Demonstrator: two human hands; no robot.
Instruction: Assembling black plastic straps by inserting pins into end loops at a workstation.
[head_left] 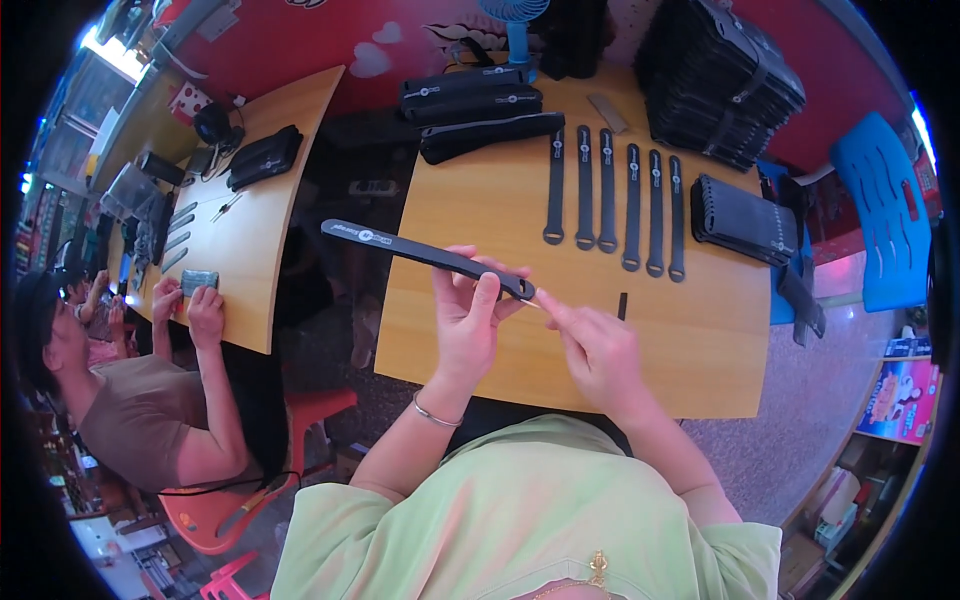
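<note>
My left hand (466,325) is closed on a long black strap (405,245) with pale printing, held tilted above the table. One rounded end of the strap points far left; the other, with a slot in it, lies by my fingertips. Close to that slotted end, my right hand (598,355) is pinched with its index finger forward. A thin pale sliver shows at its fingertips, too small to name. Beyond my hands, several similar straps (632,205) lie side by side with their slotted ends toward me. A short narrow black strip (623,305) rests just past my right hand.
My wooden table (440,345) holds folded black pouches (490,135) at the back left, a tall strapped black stack (715,80) and a smaller black stack (742,220) at right. A blue chair (880,215) stands right. At left, a person (150,410) works at another table (255,260).
</note>
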